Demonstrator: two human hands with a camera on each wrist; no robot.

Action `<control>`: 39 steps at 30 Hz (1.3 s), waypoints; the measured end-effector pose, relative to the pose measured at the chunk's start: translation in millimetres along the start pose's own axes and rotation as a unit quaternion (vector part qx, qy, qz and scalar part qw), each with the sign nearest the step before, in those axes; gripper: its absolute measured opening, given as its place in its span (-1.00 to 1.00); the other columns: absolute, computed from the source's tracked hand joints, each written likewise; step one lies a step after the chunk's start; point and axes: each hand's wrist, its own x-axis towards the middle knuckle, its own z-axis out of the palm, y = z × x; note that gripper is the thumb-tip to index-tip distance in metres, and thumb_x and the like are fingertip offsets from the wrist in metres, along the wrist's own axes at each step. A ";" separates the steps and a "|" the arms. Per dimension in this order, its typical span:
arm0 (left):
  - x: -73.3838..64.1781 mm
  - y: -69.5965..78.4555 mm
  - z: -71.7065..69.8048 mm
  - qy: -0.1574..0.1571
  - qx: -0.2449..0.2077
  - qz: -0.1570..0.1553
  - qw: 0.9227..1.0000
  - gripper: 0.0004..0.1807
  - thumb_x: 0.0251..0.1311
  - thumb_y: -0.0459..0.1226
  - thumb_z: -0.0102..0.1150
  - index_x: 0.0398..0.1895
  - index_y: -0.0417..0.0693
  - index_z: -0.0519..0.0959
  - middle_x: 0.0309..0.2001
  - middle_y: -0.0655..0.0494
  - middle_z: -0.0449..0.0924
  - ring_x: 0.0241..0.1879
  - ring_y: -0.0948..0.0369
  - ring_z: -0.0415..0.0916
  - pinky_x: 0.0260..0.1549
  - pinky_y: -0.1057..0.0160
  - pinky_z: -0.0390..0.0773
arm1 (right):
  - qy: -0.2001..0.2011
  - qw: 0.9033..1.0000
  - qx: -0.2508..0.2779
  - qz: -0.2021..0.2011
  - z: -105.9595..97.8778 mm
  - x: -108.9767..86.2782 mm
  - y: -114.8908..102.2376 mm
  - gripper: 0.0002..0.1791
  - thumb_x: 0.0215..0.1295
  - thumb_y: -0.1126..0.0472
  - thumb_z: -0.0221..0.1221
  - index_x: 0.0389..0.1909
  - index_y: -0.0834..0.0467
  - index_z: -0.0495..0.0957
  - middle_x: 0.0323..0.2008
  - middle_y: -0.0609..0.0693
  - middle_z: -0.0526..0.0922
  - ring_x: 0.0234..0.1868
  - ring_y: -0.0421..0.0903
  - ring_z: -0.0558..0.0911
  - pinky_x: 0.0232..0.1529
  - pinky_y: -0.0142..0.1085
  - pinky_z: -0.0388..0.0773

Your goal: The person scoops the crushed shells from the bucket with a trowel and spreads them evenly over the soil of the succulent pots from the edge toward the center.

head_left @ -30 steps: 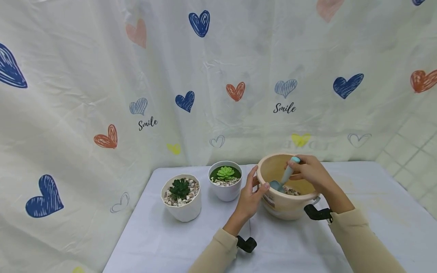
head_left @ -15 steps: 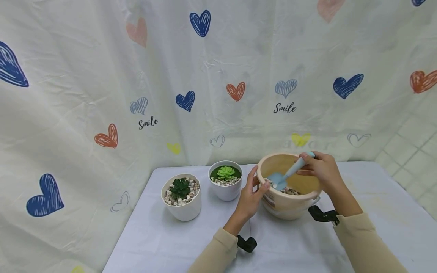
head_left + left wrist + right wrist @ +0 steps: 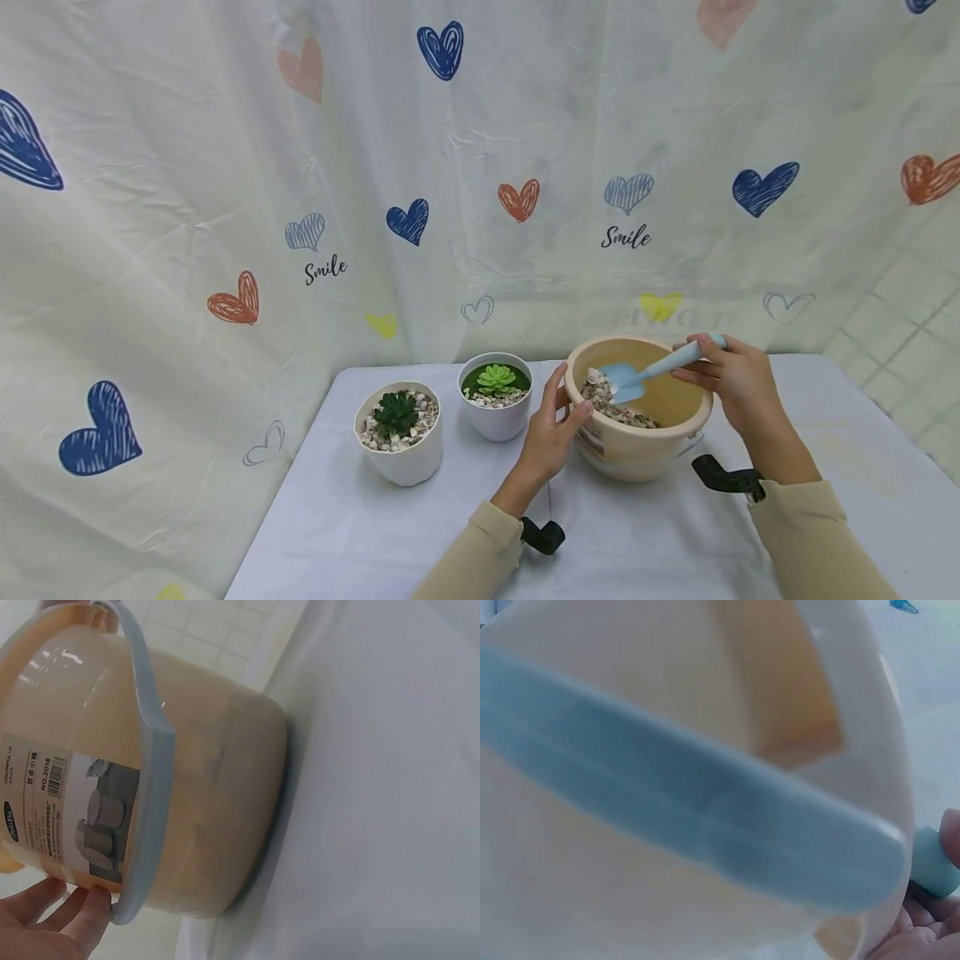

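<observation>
A cream bucket (image 3: 637,454) with a blue-grey handle (image 3: 150,817) stands on the table, small pebbles (image 3: 633,415) inside. My left hand (image 3: 549,433) holds the bucket at its left side, thumb by the rim and fingers spread along the outer wall. In the left wrist view its fingertips touch the wall below a printed label (image 3: 67,810). My right hand (image 3: 738,385) grips the handle of a light blue shovel (image 3: 675,360) over the bucket's right rim. The shovel's blade lies inside against the heaped pebbles. Mostly the bucket's wall and handle fill the right wrist view.
Left of the bucket stand a white pot (image 3: 495,417) with a light green succulent and another white pot (image 3: 405,462) with a dark green one, both with pebbles. A white cloth covers the table (image 3: 465,525). Behind hangs a curtain (image 3: 562,125) printed with hearts.
My right hand has moved right, and the shovel has tilted from steep to flatter. Pebbles now show heaped at the bucket's left inside. My left hand has stayed in place.
</observation>
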 end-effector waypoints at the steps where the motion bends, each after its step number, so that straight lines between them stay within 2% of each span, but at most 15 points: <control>1: 0.0 -0.1 0.1 0.000 0.000 0.000 1.000 -0.27 0.44 0.17 0.05 0.57 0.70 -0.02 0.43 0.21 0.44 0.43 0.14 0.37 0.32 -0.01 0.47 | 0.004 1.000 0.003 0.001 -1.1 -0.6 -0.3 -0.83 0.42 0.17 0.21 -0.22 0.19 0.69 -0.30 0.01 0.83 -0.29 -0.08 0.83 -0.27 -0.20 0.75; 7: -0.1 -0.5 0.1 -0.001 -0.003 0.000 1.000 -0.27 0.44 0.17 0.05 0.57 0.71 -0.02 0.43 0.22 0.44 0.43 0.16 0.37 0.33 0.00 0.47 | 0.012 0.999 0.031 0.002 -4.8 -2.4 -1.0 -0.78 0.38 0.11 0.25 -0.21 0.21 0.69 -0.27 0.05 0.83 -0.26 -0.04 0.83 -0.24 -0.19 0.75; 16: -1.0 -0.8 1.0 -0.002 -0.004 0.001 1.000 -0.29 0.45 0.17 0.03 0.56 0.73 -0.03 0.43 0.22 0.44 0.44 0.16 0.37 0.33 0.09 0.47 | 0.000 0.996 0.092 -0.009 -7.5 -5.3 0.6 -0.77 0.41 0.18 0.22 -0.18 0.30 0.69 -0.27 0.13 0.82 -0.23 0.02 0.83 -0.21 -0.14 0.74; 27: -1.0 3.3 -1.5 -0.013 -0.005 -0.009 1.000 -0.27 0.49 0.11 0.02 0.60 0.64 -0.06 0.46 0.19 0.40 0.47 0.13 0.33 0.37 0.05 0.44 | 0.006 0.989 0.148 -0.016 -11.1 -8.5 2.4 -0.78 0.44 0.25 0.18 -0.17 0.36 0.67 -0.27 0.17 0.81 -0.23 0.08 0.83 -0.22 -0.09 0.74; 30: -2.0 7.1 -6.2 -0.025 0.007 -0.018 0.999 -0.27 0.48 0.14 0.02 0.59 0.69 -0.07 0.49 0.15 0.36 0.44 0.14 0.35 0.32 0.07 0.48 | 0.011 0.986 0.165 -0.016 -9.6 -8.1 2.4 -0.78 0.44 0.26 0.18 -0.16 0.36 0.67 -0.26 0.18 0.81 -0.23 0.09 0.83 -0.21 -0.08 0.74; 33: -2.8 13.4 -15.0 -0.050 0.023 -0.024 0.998 -0.24 0.44 0.16 0.05 0.60 0.65 -0.05 0.50 0.07 0.34 0.38 0.12 0.41 0.24 0.11 0.54 | 0.017 0.986 0.167 -0.019 -4.4 -6.9 0.7 -0.78 0.42 0.24 0.20 -0.15 0.35 0.67 -0.25 0.17 0.81 -0.21 0.08 0.83 -0.20 -0.09 0.74; 36: -4.7 22.3 -27.9 -0.083 0.050 -0.027 0.995 -0.20 0.41 0.13 0.12 0.62 0.49 0.00 0.46 0.01 0.37 0.31 0.13 0.47 0.17 0.15 0.58 | 0.028 0.988 0.153 -0.025 4.7 -5.2 -3.1 -0.77 0.40 0.20 0.23 -0.14 0.31 0.67 -0.23 0.13 0.81 -0.20 0.04 0.83 -0.20 -0.11 0.74; 39: -9.5 34.3 -44.6 -0.096 0.089 -0.019 0.991 -0.28 0.39 0.09 0.16 0.56 0.33 0.19 0.38 0.00 0.48 0.23 0.16 0.54 0.12 0.20 0.60 | 0.038 0.988 0.145 -0.027 16.1 -3.4 -7.4 -0.75 0.36 0.17 0.27 -0.13 0.29 0.67 -0.22 0.10 0.80 -0.20 0.01 0.83 -0.21 -0.12 0.74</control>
